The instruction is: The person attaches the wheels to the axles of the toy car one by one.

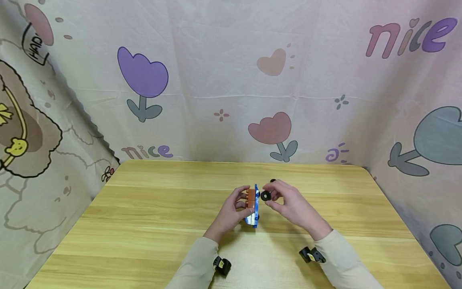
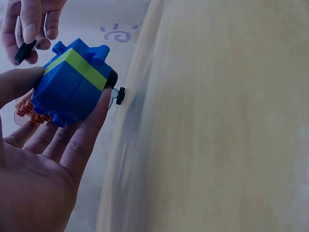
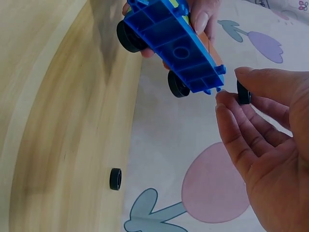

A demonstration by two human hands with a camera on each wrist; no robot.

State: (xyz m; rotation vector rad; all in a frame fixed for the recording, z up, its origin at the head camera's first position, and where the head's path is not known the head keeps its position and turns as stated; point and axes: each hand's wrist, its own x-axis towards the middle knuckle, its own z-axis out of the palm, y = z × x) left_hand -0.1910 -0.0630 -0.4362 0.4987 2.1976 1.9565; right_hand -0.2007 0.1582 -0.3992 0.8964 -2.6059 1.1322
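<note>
A toy car [image 1: 256, 206] with a blue base and orange blocks is gripped by my left hand [image 1: 231, 210], above the table and tipped on its side. Its ribbed blue underside [image 3: 181, 50] faces the right hand. Two black wheels sit along one edge, a larger one [image 3: 129, 37] and a smaller one [image 3: 178, 84]; bare blue axle stubs [image 3: 220, 70] show on the opposite edge. A lime band [image 2: 86, 68] crosses the car's blue end. My right hand [image 1: 290, 202] pinches a loose black wheel [image 3: 244, 93] between thumb and fingers, close to the car but apart from it.
Another loose black wheel [image 3: 115, 179] stands on the wooden table [image 1: 162, 208], near its far side beyond the right hand. A printed cloth [image 1: 216, 80] hangs behind the table and along its sides. Small black cameras [image 1: 221, 266] are strapped to both wrists.
</note>
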